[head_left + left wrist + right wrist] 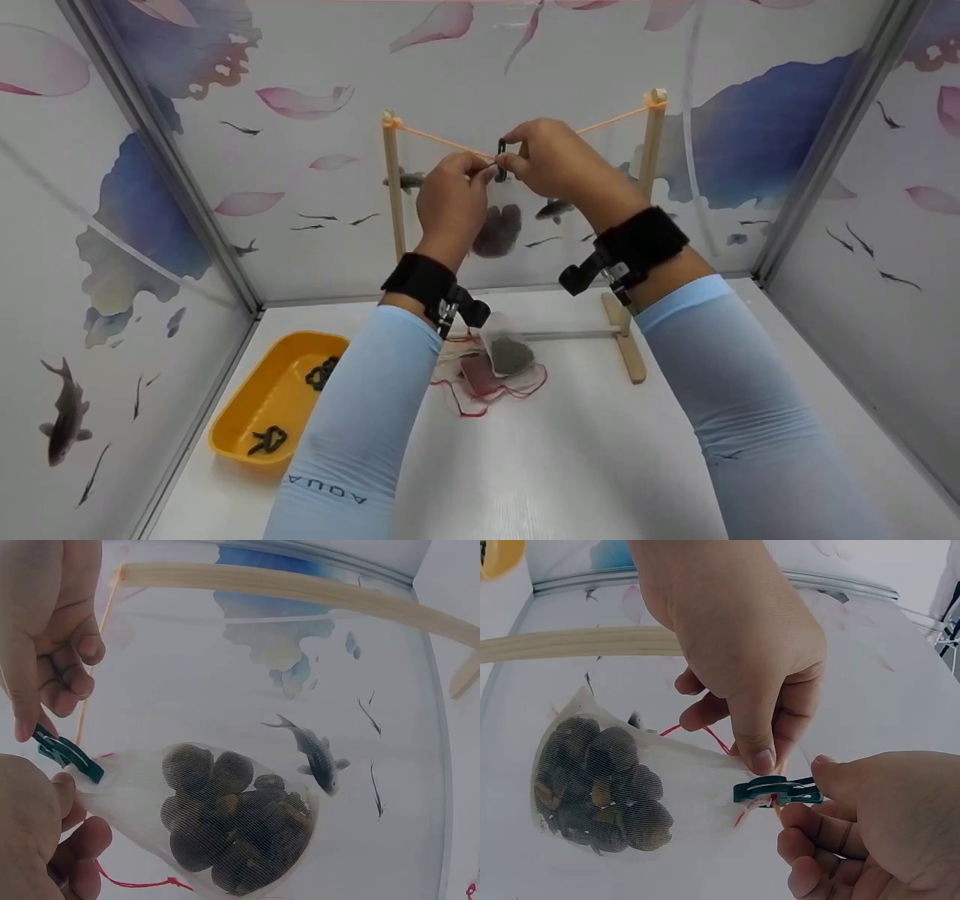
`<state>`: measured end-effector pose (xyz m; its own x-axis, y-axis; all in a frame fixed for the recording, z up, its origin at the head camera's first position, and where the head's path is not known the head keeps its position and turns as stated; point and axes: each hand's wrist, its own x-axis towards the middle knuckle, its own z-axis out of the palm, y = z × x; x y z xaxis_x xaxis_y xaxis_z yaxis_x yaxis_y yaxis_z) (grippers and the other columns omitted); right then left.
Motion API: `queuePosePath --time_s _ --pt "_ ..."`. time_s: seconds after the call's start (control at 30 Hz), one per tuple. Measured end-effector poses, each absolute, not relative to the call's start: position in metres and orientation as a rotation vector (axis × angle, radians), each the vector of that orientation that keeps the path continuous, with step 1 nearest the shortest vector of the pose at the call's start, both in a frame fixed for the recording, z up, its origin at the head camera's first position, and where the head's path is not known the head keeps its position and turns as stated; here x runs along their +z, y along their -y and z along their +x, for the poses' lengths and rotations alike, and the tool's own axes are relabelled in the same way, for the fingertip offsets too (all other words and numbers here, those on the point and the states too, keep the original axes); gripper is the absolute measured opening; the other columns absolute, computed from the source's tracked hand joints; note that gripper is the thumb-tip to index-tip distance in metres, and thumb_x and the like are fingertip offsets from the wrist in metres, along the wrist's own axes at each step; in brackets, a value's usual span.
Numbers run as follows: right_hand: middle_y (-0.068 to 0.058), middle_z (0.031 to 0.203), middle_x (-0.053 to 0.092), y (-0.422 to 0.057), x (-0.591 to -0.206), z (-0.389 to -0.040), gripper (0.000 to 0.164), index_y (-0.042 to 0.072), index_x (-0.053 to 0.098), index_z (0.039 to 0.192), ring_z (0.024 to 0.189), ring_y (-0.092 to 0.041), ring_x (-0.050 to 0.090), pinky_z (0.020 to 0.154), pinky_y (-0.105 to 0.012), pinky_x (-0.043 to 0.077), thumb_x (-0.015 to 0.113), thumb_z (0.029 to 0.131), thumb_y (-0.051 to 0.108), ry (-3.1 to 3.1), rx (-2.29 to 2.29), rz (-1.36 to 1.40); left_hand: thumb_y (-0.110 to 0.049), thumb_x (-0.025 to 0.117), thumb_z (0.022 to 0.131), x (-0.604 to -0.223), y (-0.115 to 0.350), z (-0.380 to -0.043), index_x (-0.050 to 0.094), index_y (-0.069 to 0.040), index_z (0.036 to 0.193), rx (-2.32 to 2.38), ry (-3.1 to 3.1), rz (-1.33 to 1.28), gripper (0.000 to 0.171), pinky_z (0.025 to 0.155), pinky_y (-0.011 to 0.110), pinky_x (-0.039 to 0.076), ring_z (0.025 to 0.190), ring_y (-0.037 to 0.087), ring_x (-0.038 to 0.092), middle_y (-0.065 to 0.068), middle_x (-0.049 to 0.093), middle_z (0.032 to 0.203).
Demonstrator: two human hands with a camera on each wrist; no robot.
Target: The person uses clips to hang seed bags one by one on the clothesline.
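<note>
Between the two hands is a dark green clothespin [502,160] on the sagging orange string. My right hand [555,157] pinches its handle end between thumb and fingers, seen closely in the right wrist view. Just beside it, my left hand [452,199] pinches the gathered neck of a white mesh bag [240,817]. Dark rounded pieces fill this bag, which hangs below the hands. In the right wrist view the clothespin's jaws lie over the bag neck at the string, and a red drawstring [142,884] dangles from the bag.
Two wooden posts [394,187] hold the string's ends; a wooden foot [628,352] stands at right. A yellow tray [232,427] at left contains dark green clothespins [268,440]. Mesh bags with greenish [511,357] and reddish contents [480,375] lie on the white table. Printed panels surround it.
</note>
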<state>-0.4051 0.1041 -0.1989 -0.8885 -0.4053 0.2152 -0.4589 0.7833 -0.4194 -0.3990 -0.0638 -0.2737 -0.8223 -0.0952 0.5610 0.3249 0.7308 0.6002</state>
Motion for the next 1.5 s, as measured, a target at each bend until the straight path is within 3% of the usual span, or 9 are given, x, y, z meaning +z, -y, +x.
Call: queuePosePath --time_s 0.23,0.5,0.77,1.03,1.17,1.33,1.5 --pt "-0.015 0.116 0.079 -0.11 -0.228 -0.405 0.054 0.009 0.056 0.167 0.09 -0.023 0.07 0.08 -0.036 0.054 0.062 0.119 0.033 2.746 0.91 0.683 -0.033 0.075 0.112 -0.287 0.065 -0.398 0.085 -0.02 0.12 -1.009 2.385 -0.227 0.018 0.091 0.041 0.062 0.11 0.019 0.08 -0.002 0.084 0.123" --pt "-0.01 0.097 0.077 -0.123 -0.258 -0.394 0.043 0.017 0.067 0.158 0.076 -0.02 0.07 0.072 -0.034 0.053 0.066 0.117 0.031 2.55 0.987 0.695 -0.025 0.075 0.112 -0.318 0.076 -0.385 0.084 -0.013 0.12 -1.148 2.275 -0.32 0.018 0.089 0.037 0.062 0.1 0.02 0.075 0.004 0.08 0.12" --pt "-0.012 0.111 0.085 -0.156 -0.3 -0.374 0.032 0.009 0.079 0.137 0.102 -0.031 0.08 0.093 -0.05 0.064 0.07 0.115 0.03 2.386 0.969 0.693 -0.028 0.076 0.11 -0.384 0.103 -0.345 0.084 -0.013 0.112 -1.175 2.304 -0.222 0.017 0.081 0.04 0.06 0.092 0.021 0.074 0.003 0.078 0.111" --pt "-0.015 0.126 0.083 -0.204 -0.383 -0.36 0.036 0.008 0.08 0.135 0.122 -0.04 0.077 0.105 -0.063 0.061 0.069 0.115 0.037 2.637 0.959 0.541 -0.034 0.072 0.112 -0.44 0.178 -0.316 0.084 -0.011 0.122 -0.969 2.556 0.126 0.028 0.097 0.051 0.061 0.113 0.032 0.073 0.01 0.077 0.121" --pt "-0.016 0.134 0.082 -0.229 -0.428 -0.359 0.036 0.008 0.082 0.135 0.131 -0.044 0.074 0.112 -0.067 0.057 0.07 0.114 0.035 2.792 0.979 0.45 -0.035 0.066 0.114 -0.459 0.225 -0.306 0.081 -0.006 0.129 -0.882 2.612 0.347 0.035 0.099 0.056 0.06 0.116 0.038 0.073 0.017 0.077 0.126" --pt "-0.018 0.134 0.082 -0.258 -0.468 -0.36 0.038 0.006 0.081 0.135 0.129 -0.044 0.075 0.107 -0.063 0.061 0.073 0.112 0.035 2.947 1.012 0.31 -0.034 0.058 0.117 -0.471 0.277 -0.292 0.074 0.0 0.141 -0.805 2.711 0.594 0.045 0.093 0.059 0.062 0.121 0.047 0.073 0.026 0.075 0.14" --pt "-0.022 0.137 0.078 -0.277 -0.488 -0.363 0.04 0.001 0.076 0.141 0.127 -0.044 0.074 0.102 -0.06 0.062 0.076 0.11 0.027 3.113 0.936 0.23 -0.033 0.057 0.118 -0.478 0.311 -0.286 0.057 0.006 0.159 -0.793 2.837 0.686 0.056 0.098 0.065 0.061 0.133 0.055 0.065 0.037 0.059 0.158"
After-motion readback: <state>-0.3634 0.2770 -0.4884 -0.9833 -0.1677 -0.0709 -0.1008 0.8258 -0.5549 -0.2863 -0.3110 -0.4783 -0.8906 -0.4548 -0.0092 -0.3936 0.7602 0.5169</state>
